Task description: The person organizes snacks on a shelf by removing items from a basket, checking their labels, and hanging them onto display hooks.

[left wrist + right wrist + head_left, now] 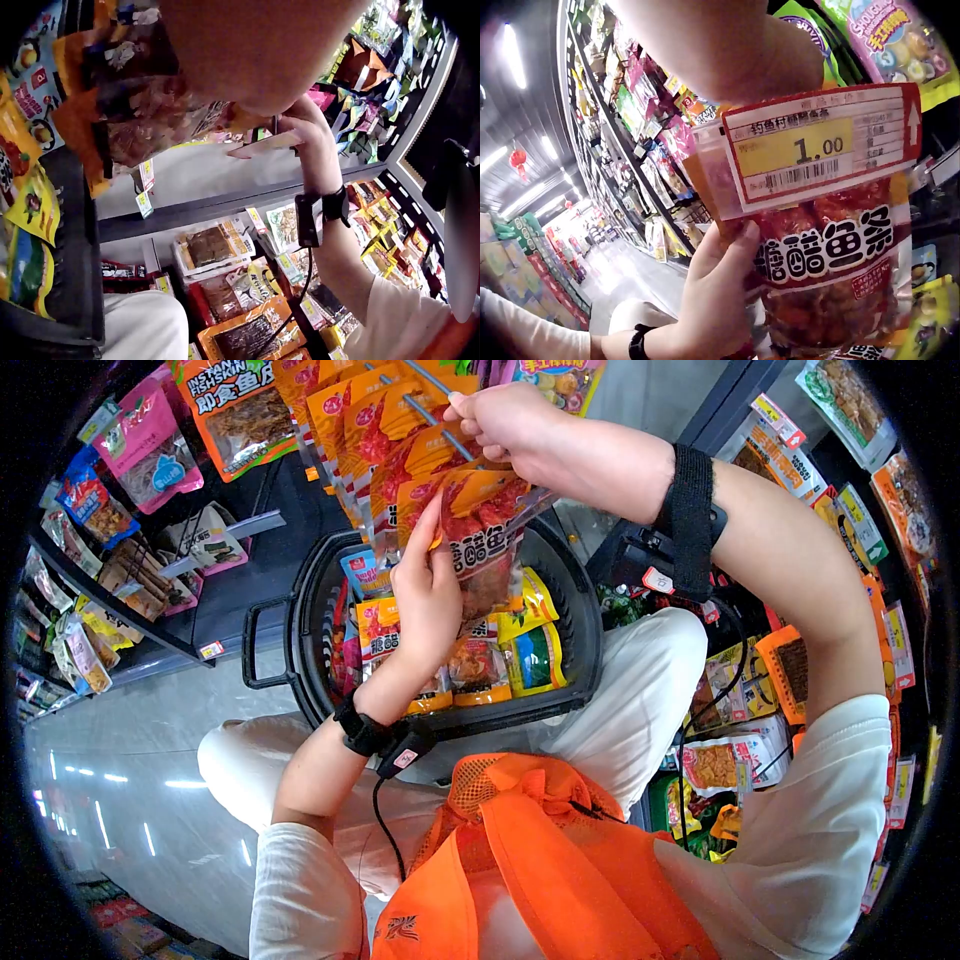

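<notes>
In the head view, a row of orange snack packets (350, 420) hangs on a metal display hook (432, 417). My left hand (430, 595) grips the frontmost snack packet (485, 550), its thumb lying on the printed front in the right wrist view. My right hand (515, 435) holds the hook's upper rod with curled fingers. A price tag (821, 150) marked 1.00 stands across the packet's top. Below both hands is a black shopping basket (300, 585), holding several snack packets (478, 670), orange, yellow and blue.
A dark shelf (225, 585) with bagged snacks runs along the left. More packets (715, 765) with price labels fill the rack on the right. The person's light-trousered knees (655, 670) flank the basket, and cables trail from both wrist cameras.
</notes>
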Action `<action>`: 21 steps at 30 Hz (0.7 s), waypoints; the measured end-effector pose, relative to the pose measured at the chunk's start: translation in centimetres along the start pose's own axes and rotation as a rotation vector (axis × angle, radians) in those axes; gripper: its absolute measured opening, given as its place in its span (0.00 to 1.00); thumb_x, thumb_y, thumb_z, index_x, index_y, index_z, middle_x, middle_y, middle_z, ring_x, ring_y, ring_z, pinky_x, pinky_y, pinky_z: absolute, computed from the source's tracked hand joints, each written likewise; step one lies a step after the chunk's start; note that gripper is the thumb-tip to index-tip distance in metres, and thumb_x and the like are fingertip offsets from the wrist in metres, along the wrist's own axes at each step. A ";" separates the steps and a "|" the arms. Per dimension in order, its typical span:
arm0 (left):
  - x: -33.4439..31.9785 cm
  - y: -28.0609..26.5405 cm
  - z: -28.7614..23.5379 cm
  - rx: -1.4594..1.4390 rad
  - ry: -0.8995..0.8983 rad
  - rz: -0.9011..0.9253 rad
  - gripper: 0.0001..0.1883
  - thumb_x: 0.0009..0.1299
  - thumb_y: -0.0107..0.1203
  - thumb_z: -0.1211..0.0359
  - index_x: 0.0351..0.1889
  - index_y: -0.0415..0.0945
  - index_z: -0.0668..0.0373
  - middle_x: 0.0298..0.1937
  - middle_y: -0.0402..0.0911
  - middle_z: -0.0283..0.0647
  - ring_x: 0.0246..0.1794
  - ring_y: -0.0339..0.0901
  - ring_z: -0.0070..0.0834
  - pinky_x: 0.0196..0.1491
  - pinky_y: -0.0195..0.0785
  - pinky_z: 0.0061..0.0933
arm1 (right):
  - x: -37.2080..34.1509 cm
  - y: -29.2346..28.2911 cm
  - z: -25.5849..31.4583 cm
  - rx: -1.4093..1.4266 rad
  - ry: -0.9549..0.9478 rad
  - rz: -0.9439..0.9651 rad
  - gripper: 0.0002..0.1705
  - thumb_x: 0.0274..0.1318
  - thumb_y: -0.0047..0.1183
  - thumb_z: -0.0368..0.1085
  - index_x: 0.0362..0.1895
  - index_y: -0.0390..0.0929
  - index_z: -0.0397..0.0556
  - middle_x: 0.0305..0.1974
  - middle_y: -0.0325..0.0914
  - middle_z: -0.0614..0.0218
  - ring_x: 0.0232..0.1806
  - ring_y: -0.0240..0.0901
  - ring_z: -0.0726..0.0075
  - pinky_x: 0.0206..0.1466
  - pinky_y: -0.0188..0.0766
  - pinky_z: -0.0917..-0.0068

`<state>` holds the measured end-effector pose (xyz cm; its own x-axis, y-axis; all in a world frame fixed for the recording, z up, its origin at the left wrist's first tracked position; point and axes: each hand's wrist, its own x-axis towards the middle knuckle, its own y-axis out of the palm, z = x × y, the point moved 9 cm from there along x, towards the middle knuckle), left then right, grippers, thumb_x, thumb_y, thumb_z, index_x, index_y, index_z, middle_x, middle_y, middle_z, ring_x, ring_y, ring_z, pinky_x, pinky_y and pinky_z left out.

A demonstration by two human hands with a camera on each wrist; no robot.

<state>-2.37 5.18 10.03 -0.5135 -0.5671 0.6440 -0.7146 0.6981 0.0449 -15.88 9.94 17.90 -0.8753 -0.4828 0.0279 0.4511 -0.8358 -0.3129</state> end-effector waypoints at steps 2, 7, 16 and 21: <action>0.2 -0.1 0.5 0.015 -0.048 0.012 0.17 0.66 0.40 0.75 0.54 0.65 0.63 0.34 0.77 0.44 0.31 0.70 0.19 0.34 0.63 0.19 | -0.3 0.2 0.2 -0.023 -0.008 0.000 0.12 0.59 0.41 0.41 0.33 0.73 0.46 0.16 0.59 0.80 0.14 0.41 0.85 0.16 0.41 0.84; 0.7 -0.3 0.8 0.052 0.025 0.000 0.16 0.65 0.41 0.75 0.52 0.66 0.64 0.35 0.77 0.50 0.31 0.75 0.26 0.35 0.66 0.26 | -0.6 0.6 0.3 -0.076 -0.025 0.009 0.12 0.59 0.42 0.41 0.33 0.73 0.46 0.16 0.59 0.80 0.13 0.41 0.85 0.16 0.42 0.84; 2.3 -1.4 -0.3 0.058 -0.028 -0.007 0.09 0.66 0.41 0.74 0.41 0.69 0.67 0.30 0.76 0.50 0.29 0.73 0.35 0.36 0.65 0.28 | -1.8 1.2 0.5 -0.093 -0.019 0.036 0.13 0.59 0.42 0.41 0.32 0.75 0.46 0.17 0.60 0.79 0.15 0.45 0.84 0.18 0.45 0.84; 2.9 -1.9 1.0 0.096 -0.025 -0.023 0.09 0.65 0.42 0.74 0.41 0.69 0.67 0.31 0.76 0.50 0.31 0.74 0.40 0.38 0.65 0.31 | -2.1 2.3 0.3 -0.066 -0.004 0.063 0.13 0.58 0.43 0.41 0.32 0.75 0.46 0.17 0.61 0.78 0.16 0.46 0.83 0.19 0.47 0.84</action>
<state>-2.93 1.79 11.04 -0.5070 -0.5941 0.6245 -0.7679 0.6404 -0.0142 -12.93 9.00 17.37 -0.8450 -0.5347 0.0096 0.4924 -0.7849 -0.3761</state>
